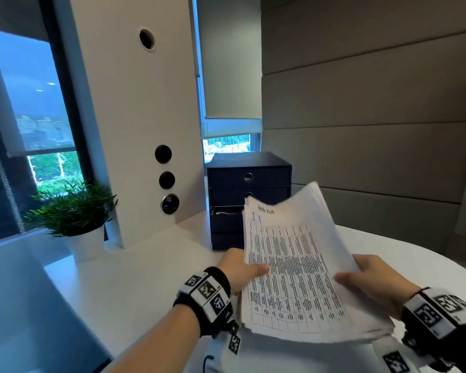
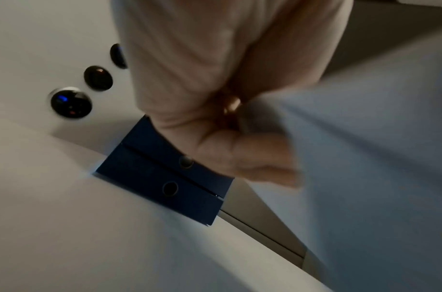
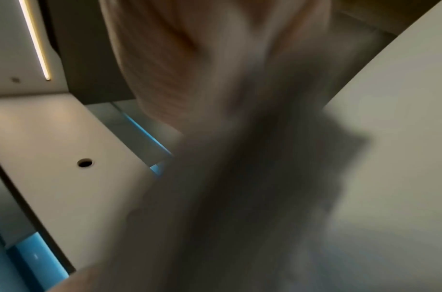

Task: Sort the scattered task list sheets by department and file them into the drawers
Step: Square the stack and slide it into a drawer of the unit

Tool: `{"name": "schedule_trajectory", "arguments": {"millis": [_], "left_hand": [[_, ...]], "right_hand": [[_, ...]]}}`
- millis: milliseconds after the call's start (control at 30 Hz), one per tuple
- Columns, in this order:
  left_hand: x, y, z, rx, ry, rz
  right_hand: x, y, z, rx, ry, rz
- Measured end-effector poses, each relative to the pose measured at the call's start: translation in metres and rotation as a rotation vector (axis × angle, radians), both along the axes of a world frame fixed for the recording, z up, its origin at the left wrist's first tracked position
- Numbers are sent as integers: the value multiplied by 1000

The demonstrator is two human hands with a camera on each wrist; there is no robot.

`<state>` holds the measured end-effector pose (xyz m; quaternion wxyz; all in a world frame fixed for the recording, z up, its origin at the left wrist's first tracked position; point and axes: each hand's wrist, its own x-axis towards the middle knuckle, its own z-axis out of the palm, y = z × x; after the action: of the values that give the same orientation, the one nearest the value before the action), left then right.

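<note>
Task list sheets (image 1: 296, 267) sit in a thick stack between your two hands, lifted above the white table (image 1: 135, 286) and tilted so the printed grid on the top page faces you. Your left hand (image 1: 240, 269) grips the stack's left edge, thumb lying across the top page and fingers underneath. Your right hand (image 1: 371, 278) holds the right edge the same way, thumb on top of the paper. From the left wrist view, your curled fingers (image 2: 252, 158) press against the pale underside of the paper; the right wrist view is too blurred to add anything. Behind the stack's far edge stands the dark blue drawer unit (image 1: 249, 184) against the wall, its upper drawers closed, each with a round finger hole; the third drawer looks slightly ajar, partly hidden by the paper. A potted plant (image 1: 73, 208) stands to the left by the window (image 1: 38, 117), beside a white column (image 1: 135, 117) bearing round black fittings.
</note>
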<state>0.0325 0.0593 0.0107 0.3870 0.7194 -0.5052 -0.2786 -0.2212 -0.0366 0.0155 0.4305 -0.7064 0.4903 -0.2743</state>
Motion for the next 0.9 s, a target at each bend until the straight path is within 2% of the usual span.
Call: {"name": "schedule_trajectory", "arguments": {"millis": [133,200,367,467,533,600,667,733,833,900], "left_hand": [[-1,1,-10,-17,74,-60],[1,3,-11,7,94,-70],[13,2,-2,-9,163,-107],[23,-4,13,-3,270,-90],[33,-15,20,5,271,-42],[47,-32,20,-1,114,29],[62,-55,19,12,-193,53],[69,-77,16,47,-385,41],[75,-123,4,104,-475,-3],[81,-158,-6,128,-453,-6]], "right_hand": [[-8,4,1,30,145,54],[-9,8,0,41,137,83],[-6,6,1,-43,-66,4],[-4,-5,5,-81,-230,-90],[-2,-14,5,-101,-290,-136],[0,-23,2,-101,-332,-166],[2,-33,-4,-77,-379,-187],[3,-45,-11,-35,-434,-216],[6,-64,-15,55,-532,-219],[11,-75,-14,105,-574,-205]]}}
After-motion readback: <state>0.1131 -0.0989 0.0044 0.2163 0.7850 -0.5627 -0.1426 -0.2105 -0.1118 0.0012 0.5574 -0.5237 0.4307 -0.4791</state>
